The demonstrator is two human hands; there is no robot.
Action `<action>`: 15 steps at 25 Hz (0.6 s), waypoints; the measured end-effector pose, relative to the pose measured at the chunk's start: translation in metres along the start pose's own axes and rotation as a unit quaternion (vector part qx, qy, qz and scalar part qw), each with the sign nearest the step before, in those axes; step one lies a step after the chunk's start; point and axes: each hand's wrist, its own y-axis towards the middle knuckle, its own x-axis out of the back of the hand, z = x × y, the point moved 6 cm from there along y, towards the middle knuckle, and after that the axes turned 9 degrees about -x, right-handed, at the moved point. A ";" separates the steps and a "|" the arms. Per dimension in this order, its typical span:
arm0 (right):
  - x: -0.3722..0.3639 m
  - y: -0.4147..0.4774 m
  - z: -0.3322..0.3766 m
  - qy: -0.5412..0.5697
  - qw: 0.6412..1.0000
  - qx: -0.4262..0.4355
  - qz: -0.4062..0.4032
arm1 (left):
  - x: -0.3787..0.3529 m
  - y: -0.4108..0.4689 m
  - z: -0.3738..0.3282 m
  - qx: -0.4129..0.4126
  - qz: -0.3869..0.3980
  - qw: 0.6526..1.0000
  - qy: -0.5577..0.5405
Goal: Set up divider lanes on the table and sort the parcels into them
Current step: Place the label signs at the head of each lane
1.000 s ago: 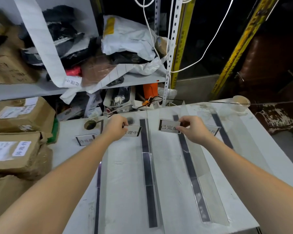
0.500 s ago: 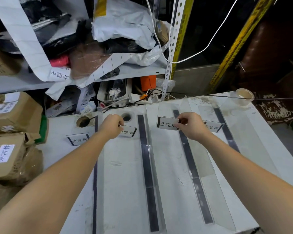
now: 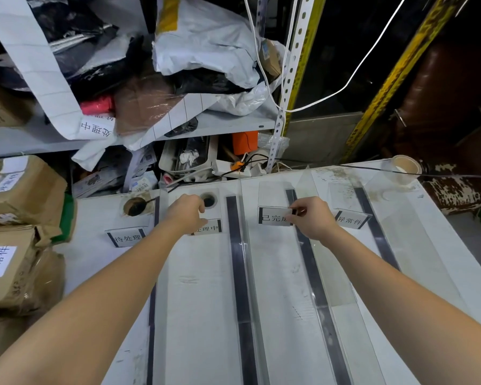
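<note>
Left hand point(image 3: 188, 213), fingers curled, grips the top edge of the 处理中 sign point(image 3: 209, 228). The right hand point(image 3: 315, 219) pinches the right end of the 已完成 sign point(image 3: 274, 216) between thumb and fingertips, apparently squaring each marker at the head of its lane. The two signs stand either side of the middle divider point(image 3: 238, 273), a clear upright sheet on a dark base strip, so that each lane seems to carry its own name at the far end. The right-hand sign sits right against the next divider point(image 3: 315, 287). Two more markers, the 待处理 sign point(image 3: 127, 238) and the 异常件 sign point(image 3: 351, 219), stand untouched in the outer lanes on the white table point(image 3: 203, 315). The brown parcels point(image 3: 22, 195) wait stacked beside the table's left edge, none lying in a lane, one labelled 异常件. By this look the lanes are nearly laid out and sorting has not begun. A tape roll point(image 3: 403, 168) rests at the far right corner.
</note>
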 end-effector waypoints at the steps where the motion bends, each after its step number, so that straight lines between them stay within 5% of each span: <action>1: -0.002 0.002 -0.001 -0.001 1.000 -0.004 0.000 | 0.005 0.001 -0.003 0.002 -0.017 1.000 -0.023; 4: -0.008 0.011 -0.001 0.001 1.000 -0.014 -0.002 | 0.015 0.006 -0.011 -0.016 -0.054 0.998 -0.028; 15: -0.045 0.043 0.002 -0.010 1.000 -0.002 0.022 | -0.012 0.008 -0.005 -0.025 0.051 0.996 0.072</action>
